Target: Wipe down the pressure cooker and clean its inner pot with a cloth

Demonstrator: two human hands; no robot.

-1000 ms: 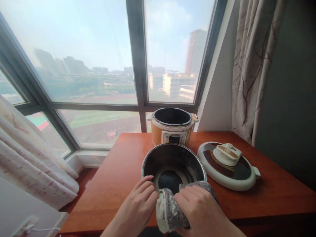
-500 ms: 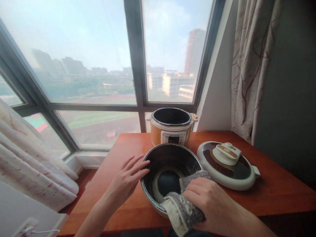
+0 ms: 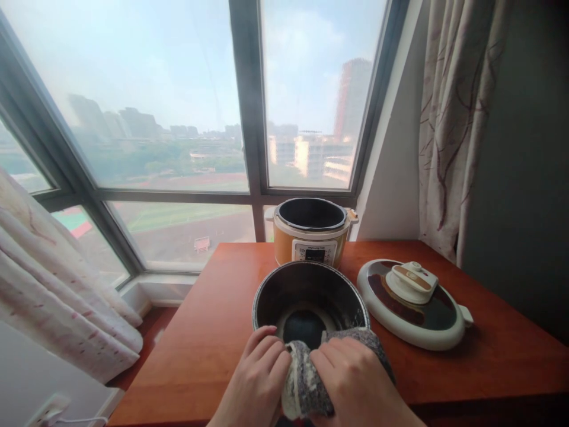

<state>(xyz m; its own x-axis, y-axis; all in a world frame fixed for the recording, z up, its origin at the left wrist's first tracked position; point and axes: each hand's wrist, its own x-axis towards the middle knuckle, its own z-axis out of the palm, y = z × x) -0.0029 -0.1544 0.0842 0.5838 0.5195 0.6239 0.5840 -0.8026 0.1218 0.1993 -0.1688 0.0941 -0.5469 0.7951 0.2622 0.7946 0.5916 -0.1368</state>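
Observation:
My left hand is closed on the left part of a grey and cream cloth, at the near rim of a black inner pot. Beside it, my right hand grips the same cloth from above, its fingers wrapped round the folds. Part of the cloth bulges out to the right of that hand. The pot stands on the table with its mouth up, its near side hidden by the hands and cloth. A pale ring shows round its dark bottom.
An electric pressure cooker body stands open just behind the pot. Its lid lies to the right on the reddish wooden table. Windows rise behind, with a curtain at the left and another curtain at the right.
My left hand has come from the pot's left rim to the near side and closed on the cloth. My right hand has drawn the cloth slightly towards me and left.

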